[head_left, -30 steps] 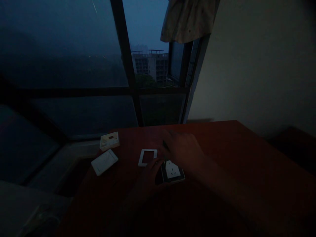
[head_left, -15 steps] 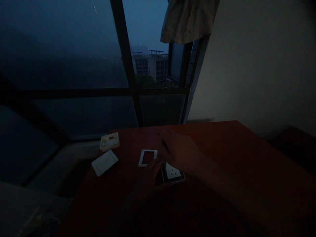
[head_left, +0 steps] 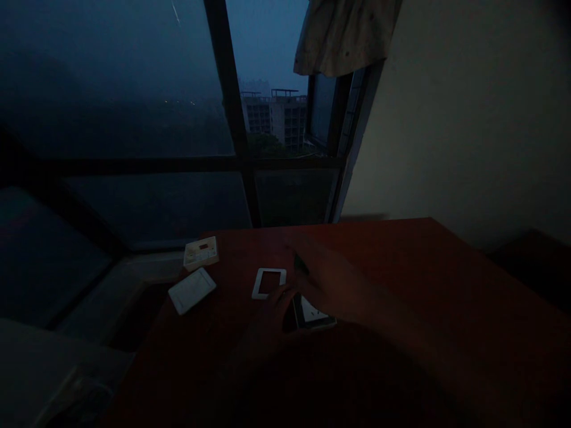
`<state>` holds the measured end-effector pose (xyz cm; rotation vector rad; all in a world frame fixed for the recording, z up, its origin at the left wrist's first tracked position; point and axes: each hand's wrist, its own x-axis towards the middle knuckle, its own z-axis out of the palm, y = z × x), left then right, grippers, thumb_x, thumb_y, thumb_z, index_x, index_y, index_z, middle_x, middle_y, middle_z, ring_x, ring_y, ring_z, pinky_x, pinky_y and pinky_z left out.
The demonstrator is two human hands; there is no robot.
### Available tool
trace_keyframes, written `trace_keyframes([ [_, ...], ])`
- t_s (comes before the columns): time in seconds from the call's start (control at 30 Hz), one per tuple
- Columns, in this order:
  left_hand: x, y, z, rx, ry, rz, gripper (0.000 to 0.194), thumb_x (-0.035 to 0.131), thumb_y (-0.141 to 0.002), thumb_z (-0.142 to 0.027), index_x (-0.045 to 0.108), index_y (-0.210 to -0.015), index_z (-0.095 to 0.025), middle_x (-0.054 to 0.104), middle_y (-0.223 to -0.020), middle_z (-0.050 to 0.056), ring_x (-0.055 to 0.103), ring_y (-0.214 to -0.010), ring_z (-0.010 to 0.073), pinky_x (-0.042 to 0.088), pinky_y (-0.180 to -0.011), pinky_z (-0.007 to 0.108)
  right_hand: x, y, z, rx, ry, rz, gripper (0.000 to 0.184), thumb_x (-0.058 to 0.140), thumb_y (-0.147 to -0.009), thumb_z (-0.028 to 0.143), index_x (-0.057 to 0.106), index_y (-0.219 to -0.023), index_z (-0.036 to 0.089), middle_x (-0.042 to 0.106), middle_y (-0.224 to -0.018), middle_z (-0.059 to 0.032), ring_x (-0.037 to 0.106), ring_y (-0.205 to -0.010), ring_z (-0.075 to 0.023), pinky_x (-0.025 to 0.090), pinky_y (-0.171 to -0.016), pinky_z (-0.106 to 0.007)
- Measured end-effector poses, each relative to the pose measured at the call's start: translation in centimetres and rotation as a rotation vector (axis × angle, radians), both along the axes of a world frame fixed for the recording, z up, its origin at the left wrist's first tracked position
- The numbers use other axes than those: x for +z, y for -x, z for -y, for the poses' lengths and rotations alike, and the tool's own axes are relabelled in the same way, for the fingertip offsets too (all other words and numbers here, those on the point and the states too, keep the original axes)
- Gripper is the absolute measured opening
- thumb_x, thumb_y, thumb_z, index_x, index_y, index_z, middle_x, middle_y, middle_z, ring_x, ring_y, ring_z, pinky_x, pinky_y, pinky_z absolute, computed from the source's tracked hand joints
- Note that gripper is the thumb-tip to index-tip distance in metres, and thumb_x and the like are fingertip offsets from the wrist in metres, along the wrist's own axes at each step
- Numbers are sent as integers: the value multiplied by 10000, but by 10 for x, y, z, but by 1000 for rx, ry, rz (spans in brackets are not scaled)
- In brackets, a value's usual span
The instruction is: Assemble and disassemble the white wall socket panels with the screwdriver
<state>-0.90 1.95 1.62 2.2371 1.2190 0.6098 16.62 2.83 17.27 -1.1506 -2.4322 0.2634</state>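
Note:
A wall socket (head_left: 308, 310) with a white face and a dark surround lies on the red-brown table, partly covered by my hands. My left hand (head_left: 270, 315) is closed around its left and near sides, thumb along the near edge. Above the socket's far side, my right hand (head_left: 330, 276) is curled around a dark greenish handle (head_left: 301, 264) that looks like a screwdriver's; its tip is hidden. Just beyond my left fingers lies a white rectangular frame (head_left: 262, 295) with an open middle. Dim light and motion blur hide the finger details.
At the table's left edge are a white switch-like plate (head_left: 193, 290) and a shallow white mounting box (head_left: 200, 252). Large windows (head_left: 156, 199) rise behind the table (head_left: 392, 249). A cloth (head_left: 345, 41) hangs at the upper right, next to a pale wall (head_left: 446, 131).
My right hand has turned and lowered slightly over the socket, covering more of its white face. More of the greenish handle shows. My left hand keeps its hold, and the view has shifted slightly.

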Motion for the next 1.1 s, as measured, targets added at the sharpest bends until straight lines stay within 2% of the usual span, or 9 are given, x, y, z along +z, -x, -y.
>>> trace_keyframes([
  [0.07, 0, 0, 1, -2, -13, 1, 769, 709, -726, -446, 339, -1374, -260, 314, -1450, 86, 338, -1301, 288, 328, -1062, 428, -1, -1, 0, 8, 1, 5, 411, 426, -891, 211, 373, -1297, 179, 551, -1237, -102, 562, -1038, -202, 449, -797, -314],
  [0.23, 0, 0, 1, 18, 13, -2, 803, 732, -693, -457, 348, -1370, -262, 325, -1444, 89, 328, -1306, 307, 313, -1067, 466, 3, -1, 2, -185, -38, 188, 279, 383, -928, 362, 504, -1125, 206, 621, -1023, -78, 611, -863, -226, 454, -641, -313],
  [0.3, 0, 0, 1, 23, 10, 2, 810, 734, -693, -460, 343, -1374, -259, 329, -1443, 93, 337, -1301, 308, 318, -1063, 469, 6, -3, 4, -158, -43, 174, 277, 373, -928, 335, 498, -1134, 197, 607, -1049, -89, 593, -914, -230, 461, -655, -316],
  [0.4, 0, 0, 1, -7, 3, 7, 769, 715, -716, -457, 358, -1366, -253, 341, -1438, 94, 349, -1296, 301, 321, -1061, 460, 7, -8, 5, -9, -25, 80, 329, 396, -902, 235, 444, -1223, 178, 546, -1197, -109, 544, -1043, -218, 469, -752, -326],
  [0.47, 0, 0, 1, 1, 4, 3, 774, 715, -714, -456, 357, -1366, -243, 342, -1437, 100, 341, -1301, 306, 318, -1063, 460, 7, -11, 3, 22, -2, 52, 361, 398, -901, 216, 421, -1259, 174, 556, -1199, -104, 555, -1039, -208, 465, -792, -330],
  [0.63, -2, 0, 2, 35, 22, 14, 797, 719, -706, -457, 336, -1376, -257, 328, -1445, 91, 331, -1307, 313, 318, -1064, 469, 8, -11, -2, -145, -12, 162, 308, 405, -919, 328, 507, -1181, 202, 629, -1071, -82, 610, -915, -229, 468, -733, -341],
  [0.83, -7, 3, 1, 18, 53, 11, 822, 714, -713, -461, 312, -1393, -234, 286, -1470, 102, 295, -1331, 304, 296, -1081, 457, 12, -13, -3, 11, 37, 63, 462, 468, -856, 206, 400, -1312, 183, 563, -1233, -107, 581, -1021, -208, 454, -795, -315],
  [1.0, -7, 5, -2, 10, 81, 26, 879, 730, -685, -486, 296, -1406, -231, 292, -1467, 103, 310, -1323, 305, 319, -1071, 447, 12, -11, -6, -138, 10, 175, 294, 424, -910, 347, 529, -1151, 213, 644, -1067, -83, 627, -900, -227, 456, -703, -320],
  [1.1, -7, 5, -3, 5, 83, 30, 870, 740, -676, -472, 310, -1398, -249, 294, -1466, 96, 326, -1315, 301, 334, -1059, 440, 12, -11, -5, -151, 34, 143, 318, 414, -907, 316, 489, -1197, 208, 635, -1084, -85, 622, -914, -226, 452, -707, -320],
])
